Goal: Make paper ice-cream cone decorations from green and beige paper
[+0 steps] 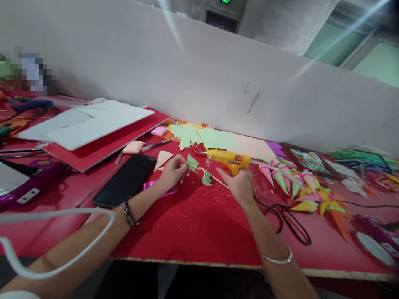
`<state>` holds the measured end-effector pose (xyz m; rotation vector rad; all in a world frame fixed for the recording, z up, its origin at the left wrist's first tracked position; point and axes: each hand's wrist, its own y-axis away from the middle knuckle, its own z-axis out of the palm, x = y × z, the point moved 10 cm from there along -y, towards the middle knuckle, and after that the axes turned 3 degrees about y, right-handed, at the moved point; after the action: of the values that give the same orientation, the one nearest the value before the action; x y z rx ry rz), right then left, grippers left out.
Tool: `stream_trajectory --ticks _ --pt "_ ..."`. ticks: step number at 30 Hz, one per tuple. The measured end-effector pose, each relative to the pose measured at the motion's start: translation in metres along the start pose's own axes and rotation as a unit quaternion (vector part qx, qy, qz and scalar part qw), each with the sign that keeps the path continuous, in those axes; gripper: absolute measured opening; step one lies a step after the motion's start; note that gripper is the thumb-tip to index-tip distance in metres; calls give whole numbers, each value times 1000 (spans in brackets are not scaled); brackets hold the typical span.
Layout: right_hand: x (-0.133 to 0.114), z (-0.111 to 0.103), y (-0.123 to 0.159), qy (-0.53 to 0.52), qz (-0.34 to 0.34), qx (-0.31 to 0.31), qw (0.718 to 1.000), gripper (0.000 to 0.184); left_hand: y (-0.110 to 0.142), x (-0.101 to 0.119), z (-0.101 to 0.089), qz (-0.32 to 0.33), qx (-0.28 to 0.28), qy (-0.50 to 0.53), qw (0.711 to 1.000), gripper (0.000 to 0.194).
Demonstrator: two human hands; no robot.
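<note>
My right hand [241, 185] is wrapped round a yellow hot glue gun [226, 156], its nozzle pointing left and a clear glue stick [264, 163] coming out of its back. My left hand [172, 172] has its fingers curled together, with a light green paper piece [193, 162] at the fingertips. Between the hands, a curled green paper piece [206, 178] sits at the end of a thin pale stick [220, 182]. The stick's other end runs behind my right hand; whether that hand also grips it is hidden.
A black phone [126, 180] lies by my left forearm. White boards [99, 124] are stacked behind it. Small paper cones [293, 180] with pink trim pile up at right, near a black cable [294, 226]. Green paper scraps [190, 135] lie against the pale partition [199, 79].
</note>
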<state>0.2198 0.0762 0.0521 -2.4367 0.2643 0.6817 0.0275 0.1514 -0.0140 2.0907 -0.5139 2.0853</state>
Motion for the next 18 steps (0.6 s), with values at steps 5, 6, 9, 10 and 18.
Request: stream_trajectory --ticks 5,6,9,10,18 --pt "-10 2 6 -5 -19 -9 1000 29 5 1 3 -18 6 -34 999 11" --pt "-11 3 7 1 -21 -7 1000 29 6 2 4 -22 6 -40 999 11" --pt "-11 3 8 20 -21 12 1000 28 9 4 8 -31 -4 -44 999 12" --pt "-11 3 8 22 -23 15 999 27 9 5 9 -32 -6 -42 999 12" --pt "-8 6 7 38 -32 24 998 21 9 4 9 -20 -11 -32 999 12"
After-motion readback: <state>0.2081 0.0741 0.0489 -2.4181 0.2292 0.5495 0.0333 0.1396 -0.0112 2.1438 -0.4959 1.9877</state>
